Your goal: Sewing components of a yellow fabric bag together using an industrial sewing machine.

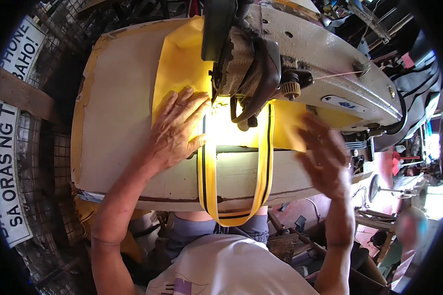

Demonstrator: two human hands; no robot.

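Observation:
A yellow fabric piece [182, 54] lies on the sewing machine table, passing beneath the head of a large sewing machine [300, 54]. A yellow webbing strap [209, 182] with a dark stripe loops from the fabric over the table's front edge. My left hand [179, 125] rests flat on the fabric left of the needle area, fingers spread, its thumb beside the strap. On the right, my right hand [325, 152] is smeared by motion near the fabric's right edge, its fingers seeming apart. Bright light washes out the spot under the presser foot.
The pale table [118, 98] has worn, taped edges. A thread runs to the machine's tension knob [290, 89]. Signs [10, 172] hang on a wire mesh at left. Dark material [418, 93] hangs behind the machine, and a wooden bench [376, 223] stands at the lower right.

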